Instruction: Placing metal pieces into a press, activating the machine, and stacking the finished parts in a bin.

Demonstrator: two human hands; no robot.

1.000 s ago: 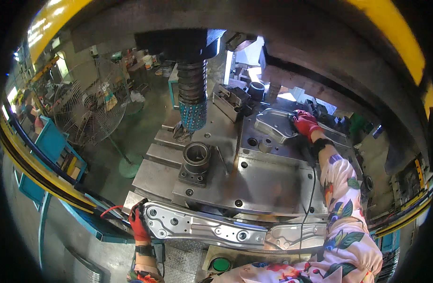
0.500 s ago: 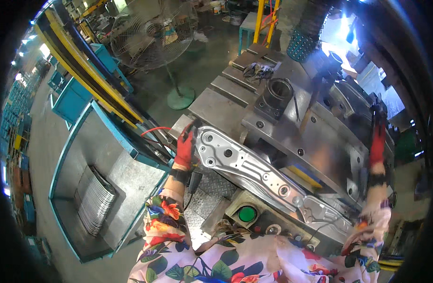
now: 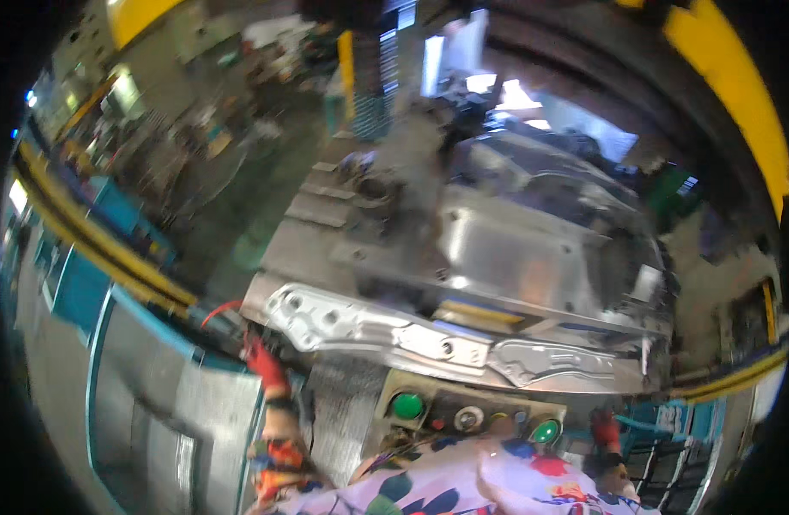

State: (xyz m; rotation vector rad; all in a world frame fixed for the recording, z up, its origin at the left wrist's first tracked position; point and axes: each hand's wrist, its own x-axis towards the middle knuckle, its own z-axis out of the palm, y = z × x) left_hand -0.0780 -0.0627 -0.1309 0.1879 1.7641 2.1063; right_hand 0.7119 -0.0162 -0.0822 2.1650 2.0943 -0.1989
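Red glove, left hand (image 3: 266, 365): fingers right by the broad left end of the silver stamped panel (image 3: 369, 333); too blurred to tell if they pinch its rim or just sit beside it. Panel lies along the front edge of the steel press bed (image 3: 304, 249); can't see what bears it underneath. Main risk, I'd say: weak grip at that end plus a knock, and it slides toward me onto the control box (image 3: 442, 392). Further right it meets a second pressed section (image 3: 553, 360); can't tell if joined, so if loose, dragging one could hook or scratch the other. Far right, my right hand (image 3: 606, 427) is low, just beyond the right green button (image 3: 546, 431), no part visible in it, finger spread unreadable; a careless sweep inward could bump that button. Orientation: long axis left-right across my front, near parallel to the bed edge, dropping slightly toward me on the right; broad end points left, narrower run points right, holed face up.
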